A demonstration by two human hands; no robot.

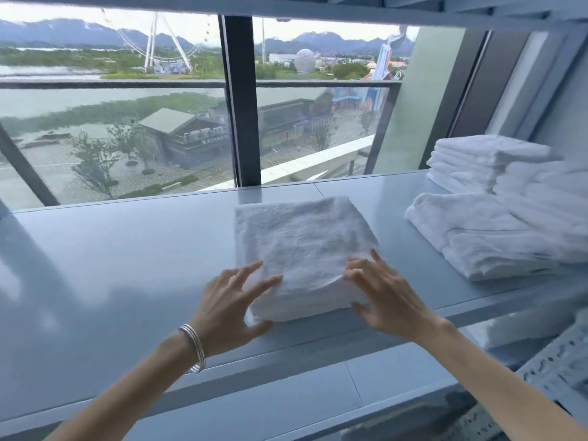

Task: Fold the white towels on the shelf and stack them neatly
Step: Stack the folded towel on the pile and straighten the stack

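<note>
A folded white towel lies as a thick square in the middle of the grey shelf. My left hand rests at its near left corner, fingers spread, thumb against the front edge. At the near right corner is my right hand, fingers spread over the top and side. Neither hand is closed around the towel. To the right lie more white towels: a loosely folded one, a neat stack at the back, and a taller pile at the frame's edge.
A large window with dark frames stands right behind the shelf. Another shelf hangs overhead. A perforated metal upright and a lower shelf with white cloth sit at the lower right. Bare shelf surface stretches to the left.
</note>
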